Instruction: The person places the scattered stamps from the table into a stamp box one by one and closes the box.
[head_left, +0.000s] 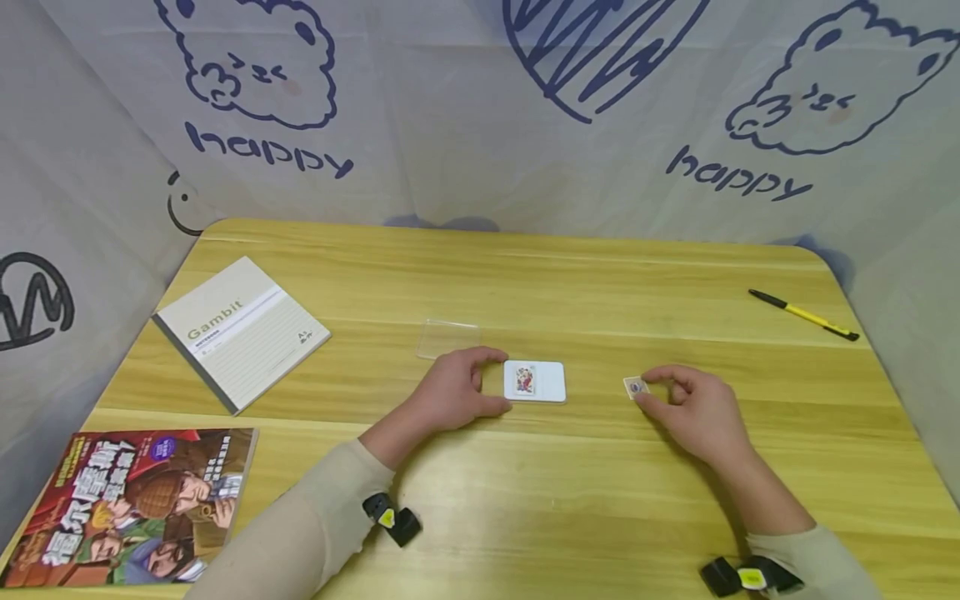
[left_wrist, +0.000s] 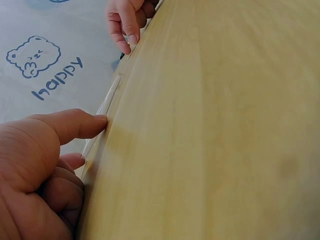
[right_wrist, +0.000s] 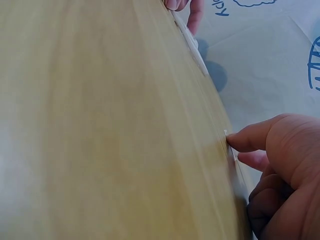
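In the head view a flat white rectangular case point(head_left: 552, 382) lies at the middle of the table, with a small colourful printed picture piece point(head_left: 524, 381) on its left half. My left hand point(head_left: 452, 388) holds the case by its left end between thumb and forefinger. To the right, my right hand point(head_left: 699, 417) pinches a small square picture piece point(head_left: 635, 387) with a dark round print, close to the tabletop. Behind the left hand lies a clear plastic sheet or lid point(head_left: 442, 339). Both wrist views show the flat pieces only edge-on.
A beige Gambit notebook point(head_left: 243, 342) lies at the back left, and a comic-style book point(head_left: 135, 508) at the front left. Near the right edge of the wooden table point(head_left: 540, 500) is a yellow and black pen point(head_left: 806, 315). Printed white cloth point(head_left: 450, 108) hangs behind.
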